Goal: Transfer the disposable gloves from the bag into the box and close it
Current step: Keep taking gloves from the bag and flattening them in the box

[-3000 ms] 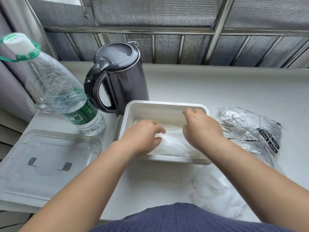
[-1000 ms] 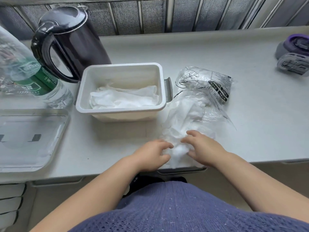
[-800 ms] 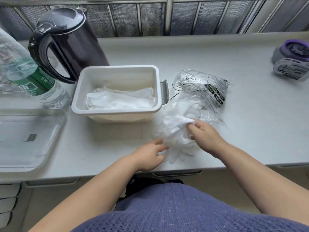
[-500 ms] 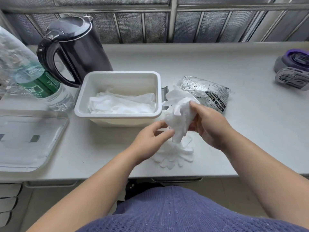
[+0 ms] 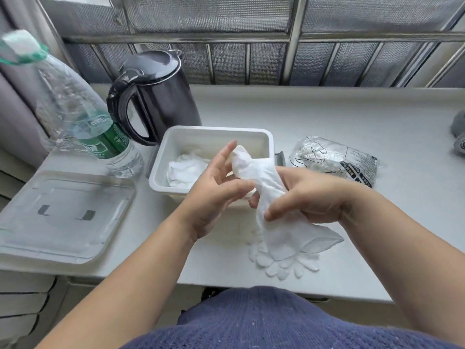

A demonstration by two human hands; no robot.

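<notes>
Partway: some gloves point(image 5: 186, 172) already lie in the box point(image 5: 267, 137) at centre frame. The right hand point(image 5: 309, 197) grips a bunch of gloves point(image 5: 264, 180) in front of it, the left hand point(image 5: 216, 192) touching it with fingers straight. Stray gloves point(image 5: 284, 267) at lower centre and the lid point(image 5: 63, 212) at left remain, with the box unclosed.

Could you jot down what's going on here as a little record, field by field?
Right hand: grips a bunch of gloves above the counter
Left hand: fingers mostly straight, touching the bunch's top
Box: open, some gloves already inside
Lid: lying off, left of the box
Bag: right of the box
Loose gloves: on the counter under the hands
Behind: kettle, water bottle
</notes>
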